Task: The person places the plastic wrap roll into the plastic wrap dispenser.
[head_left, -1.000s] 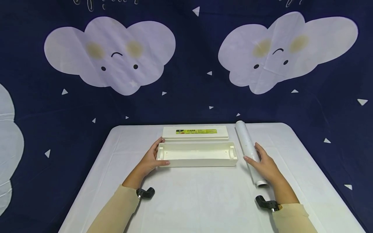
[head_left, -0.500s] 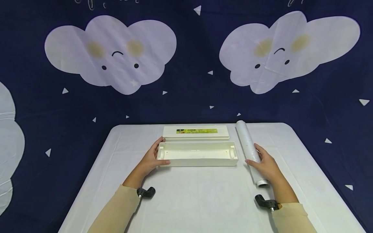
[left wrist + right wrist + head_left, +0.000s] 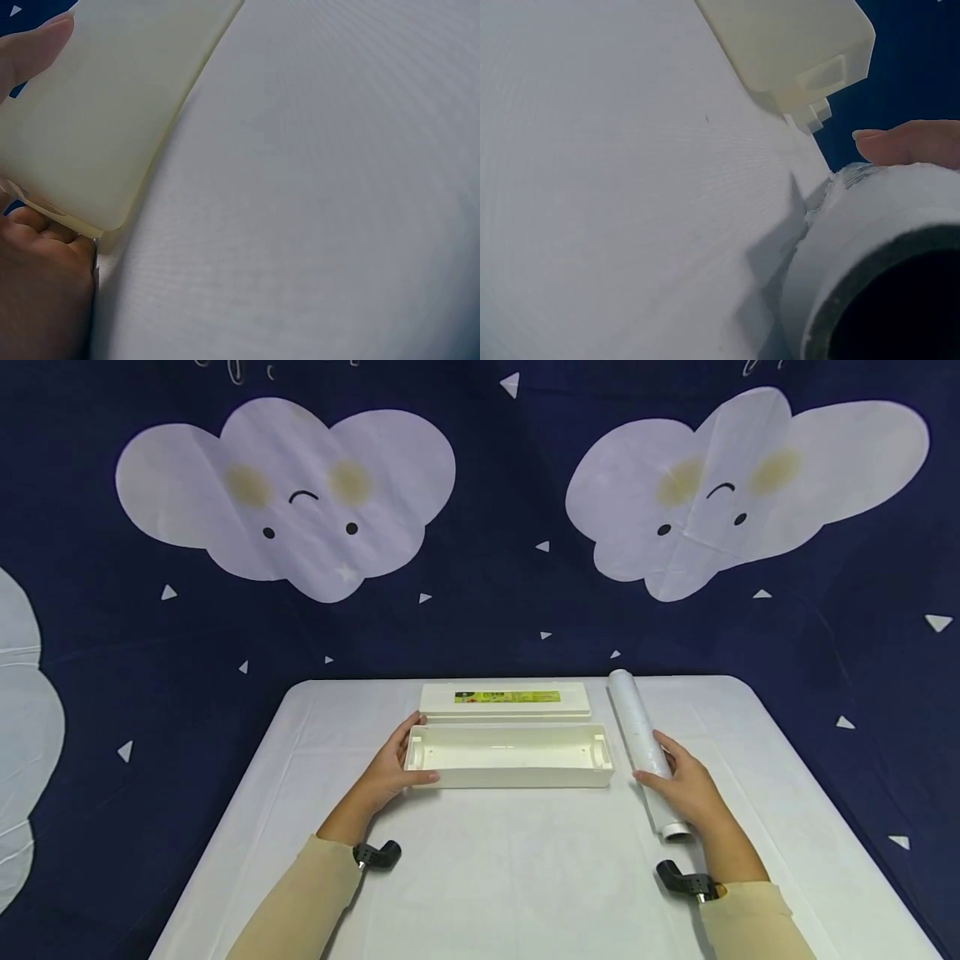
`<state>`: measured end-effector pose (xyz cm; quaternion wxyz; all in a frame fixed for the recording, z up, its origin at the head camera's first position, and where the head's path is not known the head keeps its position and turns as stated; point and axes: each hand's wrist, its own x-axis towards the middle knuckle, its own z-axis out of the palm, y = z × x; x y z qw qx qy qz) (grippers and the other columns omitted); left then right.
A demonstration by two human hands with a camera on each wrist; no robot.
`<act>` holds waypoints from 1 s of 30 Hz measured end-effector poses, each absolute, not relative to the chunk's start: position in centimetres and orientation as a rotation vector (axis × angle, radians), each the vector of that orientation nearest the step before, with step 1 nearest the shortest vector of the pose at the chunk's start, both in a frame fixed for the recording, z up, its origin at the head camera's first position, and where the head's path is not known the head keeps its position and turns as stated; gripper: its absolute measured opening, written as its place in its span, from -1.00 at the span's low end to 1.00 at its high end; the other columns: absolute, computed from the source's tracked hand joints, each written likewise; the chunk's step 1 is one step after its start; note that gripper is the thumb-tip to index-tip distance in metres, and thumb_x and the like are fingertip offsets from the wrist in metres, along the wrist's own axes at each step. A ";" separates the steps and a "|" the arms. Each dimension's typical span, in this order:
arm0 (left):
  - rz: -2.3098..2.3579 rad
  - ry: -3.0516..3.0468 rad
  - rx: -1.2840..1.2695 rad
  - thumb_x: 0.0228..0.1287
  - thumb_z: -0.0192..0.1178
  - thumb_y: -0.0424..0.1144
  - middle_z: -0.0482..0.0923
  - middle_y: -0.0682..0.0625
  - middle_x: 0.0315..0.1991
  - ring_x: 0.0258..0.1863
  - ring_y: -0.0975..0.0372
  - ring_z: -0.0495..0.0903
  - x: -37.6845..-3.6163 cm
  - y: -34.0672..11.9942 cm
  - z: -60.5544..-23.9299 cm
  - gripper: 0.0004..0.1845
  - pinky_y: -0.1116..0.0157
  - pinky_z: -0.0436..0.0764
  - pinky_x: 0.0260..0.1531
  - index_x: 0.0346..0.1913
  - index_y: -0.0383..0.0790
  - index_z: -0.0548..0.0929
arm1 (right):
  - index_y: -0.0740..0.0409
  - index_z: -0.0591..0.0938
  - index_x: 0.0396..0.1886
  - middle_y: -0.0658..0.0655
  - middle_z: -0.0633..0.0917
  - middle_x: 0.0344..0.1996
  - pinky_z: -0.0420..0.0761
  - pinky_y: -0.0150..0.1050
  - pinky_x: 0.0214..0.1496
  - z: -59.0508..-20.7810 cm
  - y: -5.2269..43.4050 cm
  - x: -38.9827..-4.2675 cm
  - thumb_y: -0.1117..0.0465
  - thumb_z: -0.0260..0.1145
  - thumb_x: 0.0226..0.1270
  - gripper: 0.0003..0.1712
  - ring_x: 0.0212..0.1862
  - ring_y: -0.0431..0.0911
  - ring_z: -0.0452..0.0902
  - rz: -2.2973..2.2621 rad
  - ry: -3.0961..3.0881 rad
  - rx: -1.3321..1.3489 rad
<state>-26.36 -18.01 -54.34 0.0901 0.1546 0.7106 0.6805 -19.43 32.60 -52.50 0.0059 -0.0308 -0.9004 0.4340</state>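
A long cream plastic box, its top uncovered, sits on the table in the head view. My left hand grips its left end, thumb along the front wall and fingers round the end. In the left wrist view the box's front wall shows beside the thumb. A roll of cling film lies slanted to the right of the box, apart from it. My right hand holds the roll near its close end, thumb on one side and fingers on the other. The roll's hollow core faces the right wrist camera.
Behind the box lies its cream lid with a yellow-green label. Everything rests on a table with a white cloth. A dark blue curtain with clouds hangs at the table's back edge.
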 end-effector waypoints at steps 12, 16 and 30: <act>2.034 2.101 0.437 -0.09 0.63 -0.60 0.04 -0.04 0.67 0.60 0.04 0.09 -26.4 -17.7 -54.1 0.35 0.11 0.24 0.50 0.72 -0.16 -0.01 | 0.32 0.09 0.69 0.63 0.26 0.47 0.41 0.37 0.36 -52.4 32.8 -19.6 0.19 0.50 0.39 0.06 0.43 0.50 0.27 1.297 -2.823 -0.074; 2.046 2.079 0.456 -0.09 0.62 -0.60 0.01 -0.05 0.68 0.61 0.04 0.06 -26.4 -17.7 -54.1 0.35 0.10 0.23 0.51 0.72 -0.16 -0.02 | 0.36 0.13 0.66 0.62 0.24 0.48 0.37 0.35 0.40 -52.4 32.7 -19.5 0.27 0.50 0.35 0.03 0.44 0.51 0.23 1.271 -2.804 -0.062; 2.040 2.088 0.435 -0.10 0.65 -0.56 0.03 -0.01 0.67 0.60 0.04 0.09 -26.3 -17.9 -54.4 0.36 0.21 0.30 0.47 0.72 -0.13 0.00 | 0.34 0.20 0.64 0.62 0.30 0.44 0.44 0.36 0.33 -52.2 32.1 -19.4 0.26 0.56 0.27 0.05 0.39 0.51 0.32 1.221 -2.815 -0.094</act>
